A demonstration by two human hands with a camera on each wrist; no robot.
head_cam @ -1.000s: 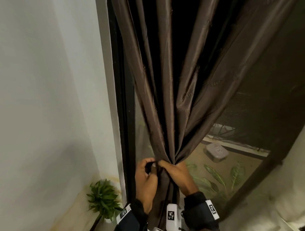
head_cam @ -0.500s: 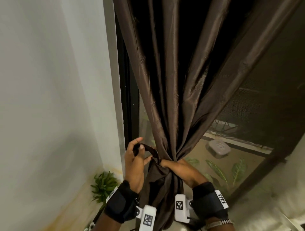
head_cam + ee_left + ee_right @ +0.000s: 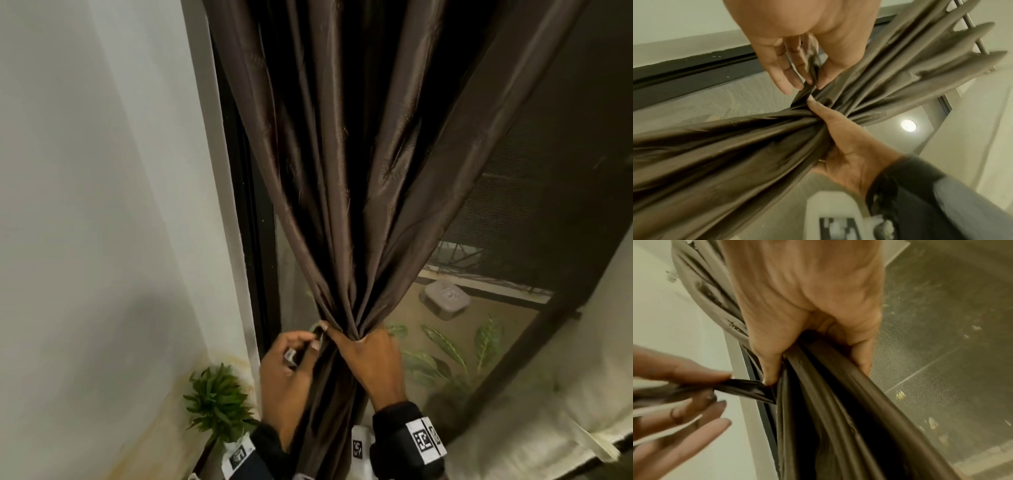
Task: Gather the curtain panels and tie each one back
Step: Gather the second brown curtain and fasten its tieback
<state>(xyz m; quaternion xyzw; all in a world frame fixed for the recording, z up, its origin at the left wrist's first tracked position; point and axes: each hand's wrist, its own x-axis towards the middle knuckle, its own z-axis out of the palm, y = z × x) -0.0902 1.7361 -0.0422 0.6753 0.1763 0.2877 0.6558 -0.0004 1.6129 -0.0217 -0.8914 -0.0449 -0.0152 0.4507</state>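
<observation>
A brown satin curtain panel (image 3: 346, 178) hangs in folds and is bunched at waist height. My right hand (image 3: 356, 346) grips the bunch, thumb on the left and fingers wrapped round behind. In the right wrist view the right hand (image 3: 807, 308) clasps the folds (image 3: 830, 402). A narrow dark tie-back strap (image 3: 746, 390) runs left from the bunch by the right thumb. My left hand (image 3: 313, 342) pinches this strap (image 3: 319, 334) between thumb and forefinger, its other fingers loosely spread. The left wrist view shows the left hand (image 3: 810, 83) pinching just above the right hand (image 3: 840, 139).
A white wall (image 3: 102, 205) and black window frame (image 3: 253, 274) stand left of the curtain. A small potted plant (image 3: 219, 401) sits on the floor below. Behind the curtain is a mesh screen (image 3: 534, 205) with leaves (image 3: 442, 346) outside. Cream fabric (image 3: 548, 411) lies at lower right.
My left hand, which had lifted the strap up and left with fingers spread, has come back down beside the right thumb. The right hand has kept its grip on the bunch.
</observation>
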